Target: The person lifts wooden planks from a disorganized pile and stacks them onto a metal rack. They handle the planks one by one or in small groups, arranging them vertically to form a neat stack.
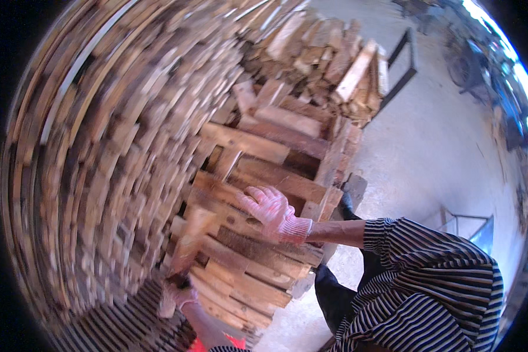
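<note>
My right hand [268,210], in a pink-and-white knit glove, reaches over the wooden boards [234,193] piled in front of me. Its fingers are stretched out, the thumb apart, and it grips nothing. Lower left, my left hand [179,296] closes on the near end of a short wood board [190,237]. That board lies tilted across the edge of the pile, beside the tall stack. Motion blur and shade partly hide the left fingers.
A tall stack of wood pieces [100,176] fills the left side. More boards are heaped at the far end [317,53], near a dark metal frame [402,70]. Grey concrete floor [416,146] stretches along the right. Another metal frame [463,217] stands behind my striped sleeve.
</note>
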Available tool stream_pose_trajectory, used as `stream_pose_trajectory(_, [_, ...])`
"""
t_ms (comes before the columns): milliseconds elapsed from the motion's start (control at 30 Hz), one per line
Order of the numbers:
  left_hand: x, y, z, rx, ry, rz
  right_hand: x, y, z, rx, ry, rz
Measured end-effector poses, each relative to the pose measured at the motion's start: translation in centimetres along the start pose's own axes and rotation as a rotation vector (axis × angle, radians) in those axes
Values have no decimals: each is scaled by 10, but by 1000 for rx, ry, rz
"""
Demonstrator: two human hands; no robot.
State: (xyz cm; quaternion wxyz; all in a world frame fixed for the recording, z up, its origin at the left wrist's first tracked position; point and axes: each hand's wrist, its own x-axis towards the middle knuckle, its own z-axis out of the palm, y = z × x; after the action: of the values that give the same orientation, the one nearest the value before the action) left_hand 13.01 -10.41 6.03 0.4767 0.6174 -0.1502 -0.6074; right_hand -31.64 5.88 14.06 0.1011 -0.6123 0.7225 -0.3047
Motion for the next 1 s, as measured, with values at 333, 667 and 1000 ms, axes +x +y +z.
stream_pose_trajectory(333, [-36, -64, 129, 142, -151, -3, -14, 199, -97, 21, 134, 546])
stream_pose_trajectory(667, [-220, -195, 442, 510, -474, 133, 96, 447, -190, 489, 369, 1364])
stream_pose_trajectory(1000, [-207, -397, 728, 760, -919, -47, -12, 493, -235, 364, 165, 1412])
